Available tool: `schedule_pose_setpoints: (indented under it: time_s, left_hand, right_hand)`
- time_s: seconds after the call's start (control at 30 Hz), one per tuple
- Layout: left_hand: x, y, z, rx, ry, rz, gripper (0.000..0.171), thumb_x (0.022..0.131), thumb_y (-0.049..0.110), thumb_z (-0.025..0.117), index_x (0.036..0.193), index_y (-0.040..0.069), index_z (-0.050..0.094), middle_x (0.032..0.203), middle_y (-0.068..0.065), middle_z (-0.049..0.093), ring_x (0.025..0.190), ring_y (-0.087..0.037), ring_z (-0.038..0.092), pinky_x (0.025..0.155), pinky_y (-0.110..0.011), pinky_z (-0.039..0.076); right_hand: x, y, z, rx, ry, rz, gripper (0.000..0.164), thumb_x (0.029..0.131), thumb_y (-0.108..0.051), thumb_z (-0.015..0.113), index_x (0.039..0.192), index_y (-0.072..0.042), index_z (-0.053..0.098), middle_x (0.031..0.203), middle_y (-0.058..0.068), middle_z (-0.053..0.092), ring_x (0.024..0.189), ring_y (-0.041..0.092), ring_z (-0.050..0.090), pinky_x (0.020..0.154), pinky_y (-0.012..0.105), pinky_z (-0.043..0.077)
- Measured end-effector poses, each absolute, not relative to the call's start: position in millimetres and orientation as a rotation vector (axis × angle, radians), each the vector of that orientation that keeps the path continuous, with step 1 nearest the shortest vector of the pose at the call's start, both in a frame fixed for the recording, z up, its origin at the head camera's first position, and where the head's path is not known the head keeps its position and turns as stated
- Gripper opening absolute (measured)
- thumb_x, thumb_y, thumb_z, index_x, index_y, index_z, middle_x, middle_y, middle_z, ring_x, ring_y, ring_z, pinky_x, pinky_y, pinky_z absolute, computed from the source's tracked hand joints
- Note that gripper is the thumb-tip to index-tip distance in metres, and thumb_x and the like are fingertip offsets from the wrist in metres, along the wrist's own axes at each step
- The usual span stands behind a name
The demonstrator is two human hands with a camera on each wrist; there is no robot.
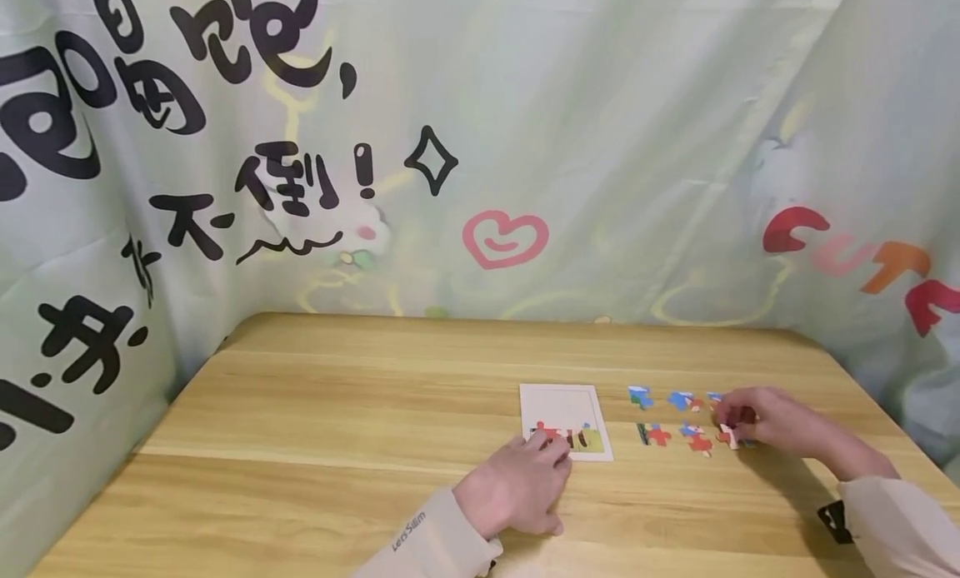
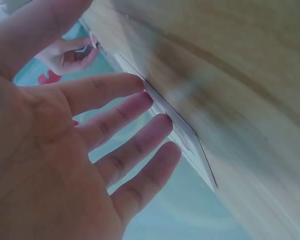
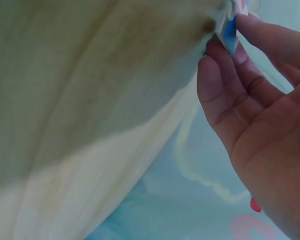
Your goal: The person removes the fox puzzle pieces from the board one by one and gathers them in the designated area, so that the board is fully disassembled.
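A puzzle board (image 1: 558, 399) with a pale frame lies flat on the table, with a strip of coloured pieces along its near edge. Over that near edge lies my left hand (image 1: 517, 486), its fingertips touching the board and its fingers nearly straight in the left wrist view. Right of the board, my right hand (image 1: 787, 424) pinches a jigsaw piece (image 3: 230, 35) between thumb and fingers. That piece shows blue, white and a little red; its full picture is hidden by the fingers.
Several loose jigsaw pieces (image 1: 696, 439) lie in two rows between the board and my right hand. The wooden table (image 1: 337, 411) reaches back to a printed curtain (image 1: 637, 145). A black object (image 1: 834, 521) shows by the right sleeve.
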State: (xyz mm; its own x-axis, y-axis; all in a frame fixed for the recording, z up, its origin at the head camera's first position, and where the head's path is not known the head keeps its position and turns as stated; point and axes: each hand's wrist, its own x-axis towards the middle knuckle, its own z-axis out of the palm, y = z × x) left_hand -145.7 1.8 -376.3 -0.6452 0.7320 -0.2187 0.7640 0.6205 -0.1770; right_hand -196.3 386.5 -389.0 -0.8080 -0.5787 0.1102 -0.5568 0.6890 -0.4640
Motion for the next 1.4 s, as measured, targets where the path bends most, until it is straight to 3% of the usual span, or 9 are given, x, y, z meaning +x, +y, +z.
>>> schedule_pose_setpoints:
  time_s: [0.17, 0.47, 0.73, 0.93, 1.17, 1.4]
  left_hand:
    - [-138, -2, -378, 1.246, 2.71, -0.418, 0.074, 0.087, 0.065, 0.068, 0.144, 0.02, 0.059, 0.156, 0.011, 0.04, 0.134, -0.01, 0.04, 0.105, -0.026, 0.041]
    - [-134, -3, -379, 1.231, 2.733, -0.4, 0.08, 0.084, 0.066, 0.07, 0.147, 0.018, 0.054, 0.153, 0.011, 0.041, 0.124, -0.008, 0.044, 0.096, -0.024, 0.046]
    - [-131, -8, -380, 1.255, 2.715, -0.4, 0.08, 0.084, 0.067, 0.069, 0.148, 0.021, 0.052, 0.156, 0.009, 0.038, 0.129, -0.009, 0.042, 0.101, -0.026, 0.044]
    - [-131, -12, -380, 1.288, 2.698, -0.375, 0.077, 0.084, 0.068, 0.069, 0.144, 0.023, 0.054, 0.153, 0.006, 0.04, 0.13, -0.01, 0.042, 0.097, -0.026, 0.047]
    - [-132, -18, -380, 1.299, 2.646, -0.326, 0.097, 0.068, 0.074, 0.076, 0.149, 0.029, 0.049, 0.16, 0.004, 0.033, 0.139, -0.015, 0.036, 0.104, -0.034, 0.047]
    - [-133, -21, -380, 1.325, 2.632, -0.337, 0.101, 0.066, 0.074, 0.077, 0.152, 0.03, 0.047, 0.161, 0.004, 0.031, 0.142, -0.014, 0.034, 0.103, -0.033, 0.048]
  right_hand:
    - [-192, 384, -388, -0.844, 2.869, -0.709, 0.02, 0.08, 0.015, 0.071, 0.086, -0.002, 0.064, 0.081, -0.011, 0.054, 0.069, -0.001, 0.043, 0.055, 0.026, 0.041]
    - [-192, 383, -385, -0.765, 2.9, -0.634, 0.017, 0.082, 0.012, 0.072, 0.087, -0.003, 0.067, 0.081, -0.009, 0.054, 0.07, -0.001, 0.042, 0.057, 0.027, 0.041]
    - [-192, 378, -382, -0.716, 2.939, -0.533, 0.023, 0.078, 0.007, 0.08, 0.081, -0.009, 0.064, 0.077, -0.008, 0.052, 0.068, 0.001, 0.041, 0.056, 0.027, 0.041]
    - [-196, 366, -374, -0.78, 2.967, -0.546, 0.019, 0.078, 0.006, 0.079, 0.084, -0.008, 0.066, 0.076, -0.01, 0.052, 0.067, 0.001, 0.042, 0.055, 0.027, 0.041]
    - [-210, 329, -360, -0.907, 2.947, -0.581, 0.014, 0.083, 0.001, 0.077, 0.088, -0.008, 0.068, 0.082, -0.011, 0.057, 0.072, 0.003, 0.047, 0.06, 0.028, 0.047]
    - [-222, 285, -353, -1.031, 2.868, -0.622, 0.015, 0.083, 0.003, 0.075, 0.093, -0.007, 0.069, 0.086, -0.001, 0.064, 0.075, 0.007, 0.057, 0.064, 0.029, 0.052]
